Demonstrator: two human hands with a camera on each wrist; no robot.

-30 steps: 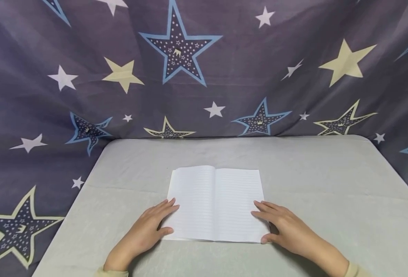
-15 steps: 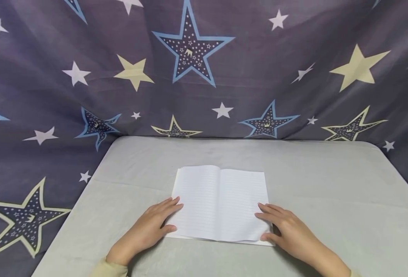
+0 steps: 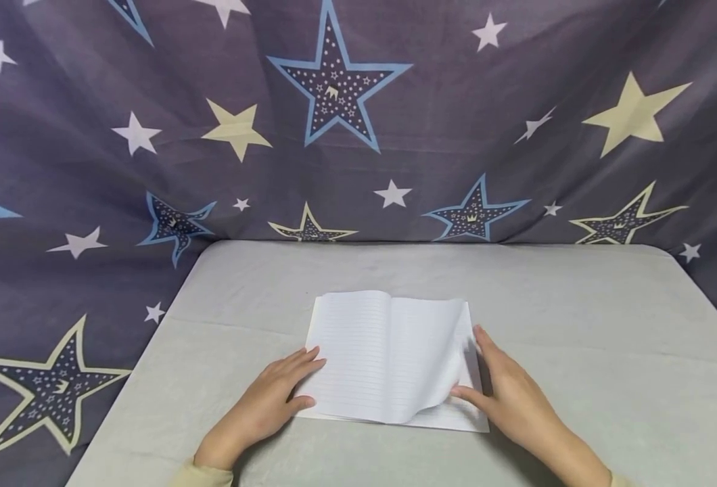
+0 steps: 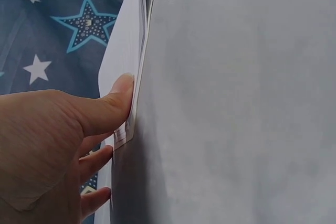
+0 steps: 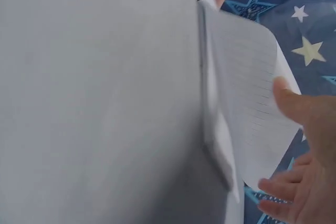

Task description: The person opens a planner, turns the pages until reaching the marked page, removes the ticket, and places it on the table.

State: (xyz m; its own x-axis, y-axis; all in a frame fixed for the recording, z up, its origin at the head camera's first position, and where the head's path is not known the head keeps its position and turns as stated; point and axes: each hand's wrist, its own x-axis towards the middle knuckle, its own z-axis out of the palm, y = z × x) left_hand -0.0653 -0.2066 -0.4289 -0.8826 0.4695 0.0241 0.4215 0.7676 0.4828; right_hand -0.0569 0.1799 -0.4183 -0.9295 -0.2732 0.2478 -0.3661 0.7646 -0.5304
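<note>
Over on the right side, the right hand (image 3: 507,389) has its thumb and fingers apart, with the tip of its thumb by the edge of a lifted page (image 3: 446,368). I can't tell how hard the thumb touches it. That page lies to the left of the right hand, and its near corner curls up and in toward the middle fold (image 3: 388,338) of the notebook (image 3: 352,365). Its long side runs away from the person, the same way as the fold. The right hand is much nearer to this page than the left hand (image 3: 267,396) is, and that seems to matter most. The left hand rests on the other side of the notebook, its fingers loose and a bit spread, with its thumb near the close corner. It looks like a help to hold things steady. Between the two hands, the notebook lies spread wide on the grey bench (image 3: 590,379). Past the bench hangs a dark cloth (image 3: 413,135) with stars on it.
</note>
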